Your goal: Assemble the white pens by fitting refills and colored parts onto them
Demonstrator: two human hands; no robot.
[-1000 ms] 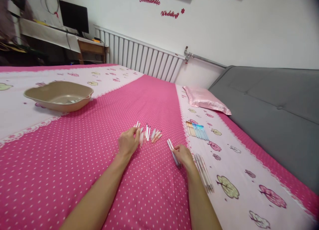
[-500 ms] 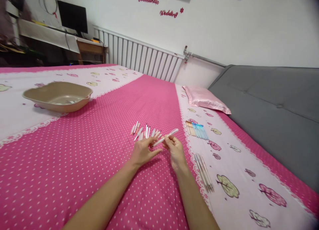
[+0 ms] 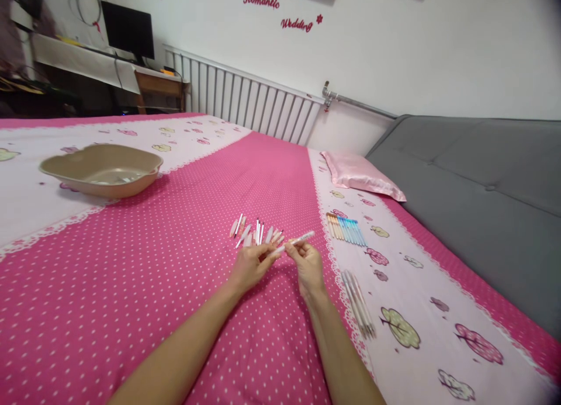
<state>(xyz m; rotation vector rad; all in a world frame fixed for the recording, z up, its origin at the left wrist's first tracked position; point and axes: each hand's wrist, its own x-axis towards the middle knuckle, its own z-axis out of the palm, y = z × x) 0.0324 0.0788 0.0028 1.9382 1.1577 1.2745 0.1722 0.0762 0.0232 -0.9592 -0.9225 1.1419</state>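
A pale pen (image 3: 302, 238) lies slantwise between my two hands, its far end pointing up to the right. My right hand (image 3: 309, 267) pinches it near the middle with thumb and fingertips. My left hand (image 3: 250, 267) is closed on its lower left end, and its fingers partly cover that end. Just beyond my left hand, a loose heap of pen parts (image 3: 259, 232) rests on the pink dotted bedspread, with white thin sticks and pale caps or barrels among them. My hands hide the near edge of the heap.
To the right lie a row of orange and blue pens (image 3: 347, 228) and a group of pale pens (image 3: 358, 304). A beige basin (image 3: 100, 186) with a few small things inside stands at left. Farther back are a pink pillow (image 3: 362, 174) and a grey headboard (image 3: 473, 177).
My left thumb and fingers have closed on the pen's lower end; the thumb stood apart before. The pen has tilted slightly flatter. The heap and the rows have not moved.
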